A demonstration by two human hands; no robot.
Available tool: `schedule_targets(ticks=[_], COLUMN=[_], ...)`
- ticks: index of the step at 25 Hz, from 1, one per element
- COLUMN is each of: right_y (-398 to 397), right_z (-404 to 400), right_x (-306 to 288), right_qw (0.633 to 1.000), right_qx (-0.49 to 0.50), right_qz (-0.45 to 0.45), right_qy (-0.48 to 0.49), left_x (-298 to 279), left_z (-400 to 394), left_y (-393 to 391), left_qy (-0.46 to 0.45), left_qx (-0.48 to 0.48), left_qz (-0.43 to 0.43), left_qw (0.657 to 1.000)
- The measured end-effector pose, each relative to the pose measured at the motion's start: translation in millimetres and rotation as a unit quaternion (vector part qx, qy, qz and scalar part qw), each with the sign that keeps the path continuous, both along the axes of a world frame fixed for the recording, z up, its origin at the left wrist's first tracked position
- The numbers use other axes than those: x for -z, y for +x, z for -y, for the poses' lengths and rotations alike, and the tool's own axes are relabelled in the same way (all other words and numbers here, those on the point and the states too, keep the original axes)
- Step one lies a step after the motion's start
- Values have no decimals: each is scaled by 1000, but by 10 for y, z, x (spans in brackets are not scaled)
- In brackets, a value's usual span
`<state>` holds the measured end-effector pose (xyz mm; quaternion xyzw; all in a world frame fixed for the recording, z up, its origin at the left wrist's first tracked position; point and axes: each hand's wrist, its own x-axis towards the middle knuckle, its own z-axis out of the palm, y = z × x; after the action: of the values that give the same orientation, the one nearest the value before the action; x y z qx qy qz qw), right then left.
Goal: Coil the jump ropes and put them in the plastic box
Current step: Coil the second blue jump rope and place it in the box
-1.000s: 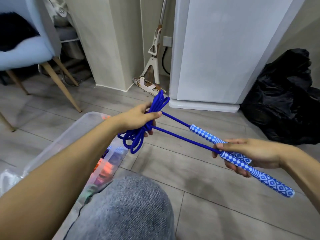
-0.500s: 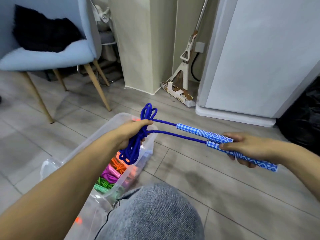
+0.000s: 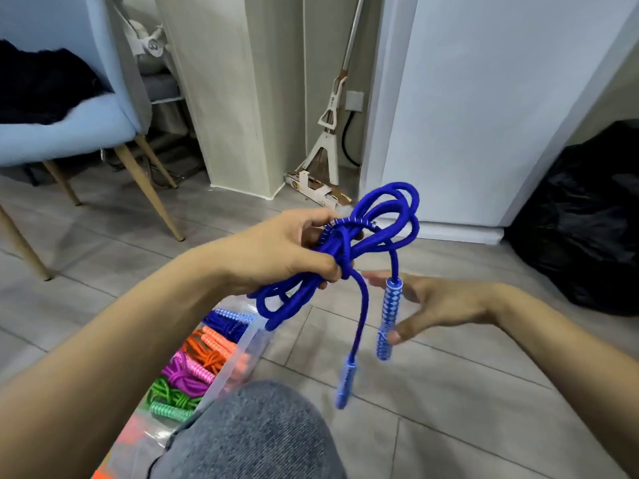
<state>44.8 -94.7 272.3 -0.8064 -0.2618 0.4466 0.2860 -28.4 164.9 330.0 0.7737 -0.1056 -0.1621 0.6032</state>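
Gripping the bundled blue jump rope [image 3: 373,229] at centre frame, the left hand [image 3: 276,250] has its fingers curled round the gathered loops, which fan out above and below the fist. The right hand [image 3: 439,302], right of centre, is open, fingers spread; its thumb and fingertips lie just beside one of the two patterned handles [image 3: 389,319] and may brush it, but they do not close on it. The other handle [image 3: 345,382] dangles lower on its cord, blurred.

Judging by how things lie, the task looks well along. The plastic box [image 3: 252,340], in the lower left of the frame, already holds coiled ropes — a blue one [image 3: 228,321], orange [image 3: 211,347], magenta [image 3: 186,371] and green [image 3: 169,402]. The blue rope in hand is looped but its handles hang free, so it seems to need tidying or tucking before it goes into the box, which sits just below and left of it.

Much of the box is hidden — a grey-clad knee [image 3: 249,433] and the left forearm cover its near part, and its clear walls are hard to trace. How many loops the fist holds cannot be counted, and whether more ropes wait outside the frame cannot be told.
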Motion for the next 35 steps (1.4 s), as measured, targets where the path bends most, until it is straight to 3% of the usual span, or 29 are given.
schedule_targets(ticks=[3, 6, 9, 12, 15, 23, 28, 31, 33, 35], right_y=[-148, -262, -243, -230, -203, -210, -175, -119, -87, -99], right_z=[-391, -649, -645, -501, -293, -18, 78, 58, -100, -350], right_x=[-126, -29, 18, 76, 51, -106, -86, -72, -84, -74], right_qw=[966, 933, 916, 936, 964, 969, 950, 926, 903, 886], right_qx=[70, 167, 226, 207, 164, 118, 159, 247, 306, 337], right_qz=[-36, -47, -61, -73, -66, -200, -243, -214, -157, -107], right_qy=[247, 315, 325, 276, 198, 90, 115, 191, 256, 299], left_x=[-56, -41, 21, 146, 295, 267, 362, 527, 670, 783], left_z=[159, 115, -2, -139, -173, -230, -349, -331, -246, -98], left_y=[95, 148, 201, 311, 356, 361, 344, 315, 279, 253], left_qy=[3, -28, -113, -162, -111, -26, 115, 189, 163, 25], left_qx=[-28, -130, -251, -357, -393, -389, -383, -382, -381, -377], left_qz=[33, 42, 22, -11, 7, 69, 117, 115, 66, -8], left_qw=[999, 990, 961, 920, 913, 918, 909, 897, 908, 926])
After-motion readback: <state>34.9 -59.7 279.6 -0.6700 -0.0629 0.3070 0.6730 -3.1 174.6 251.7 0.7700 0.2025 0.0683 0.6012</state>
